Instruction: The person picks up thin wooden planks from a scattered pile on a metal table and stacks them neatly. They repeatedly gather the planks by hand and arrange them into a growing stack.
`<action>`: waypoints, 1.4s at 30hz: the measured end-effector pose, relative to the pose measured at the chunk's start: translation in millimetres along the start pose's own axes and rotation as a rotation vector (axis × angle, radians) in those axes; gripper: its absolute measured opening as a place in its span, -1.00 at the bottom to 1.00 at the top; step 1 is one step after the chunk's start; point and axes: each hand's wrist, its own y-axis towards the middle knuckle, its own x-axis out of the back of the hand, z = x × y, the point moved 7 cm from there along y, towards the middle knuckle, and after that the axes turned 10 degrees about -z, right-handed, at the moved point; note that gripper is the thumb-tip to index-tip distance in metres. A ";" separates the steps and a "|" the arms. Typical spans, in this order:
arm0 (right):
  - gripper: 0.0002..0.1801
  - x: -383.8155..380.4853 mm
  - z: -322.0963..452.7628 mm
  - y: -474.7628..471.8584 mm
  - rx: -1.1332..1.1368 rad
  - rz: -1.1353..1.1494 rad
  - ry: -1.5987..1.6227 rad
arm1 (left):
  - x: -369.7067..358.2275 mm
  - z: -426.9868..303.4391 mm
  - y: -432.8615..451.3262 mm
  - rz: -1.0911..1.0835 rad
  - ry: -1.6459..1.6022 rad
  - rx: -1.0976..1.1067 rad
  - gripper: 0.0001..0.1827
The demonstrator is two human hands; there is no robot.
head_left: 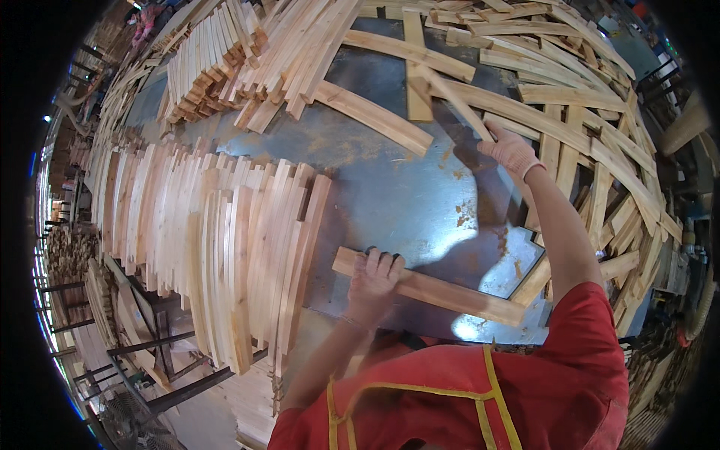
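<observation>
My left hand is closed around a short wooden board near its left end, at the near edge of the metal tabletop. Farther off to the right, my gloved right hand grips the near end of a narrow wooden strip, which points away and to the left over other boards. A single board lies beyond the hands, its far end by a stack. Left of my left hand, many strips stand side by side in a long row.
A stack of wooden strips rises at the far left. Loose boards lie crisscrossed in a heap along the right side. Black metal bars and a fan are at the lower left, below the row.
</observation>
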 end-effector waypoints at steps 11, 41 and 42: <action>-0.36 -111.5 5.8 -229.2 -0.462 -0.051 0.599 | -11.1 63.5 -205.1 0.125 -1.218 1.025 -0.29; -0.34 -129.0 79.9 -146.8 0.341 0.011 -0.300 | 62.7 86.9 -136.8 0.005 0.388 0.674 -0.53; -0.37 -125.9 76.2 -177.1 0.363 0.114 -0.275 | 59.0 75.6 -115.8 -0.005 0.452 0.613 -0.37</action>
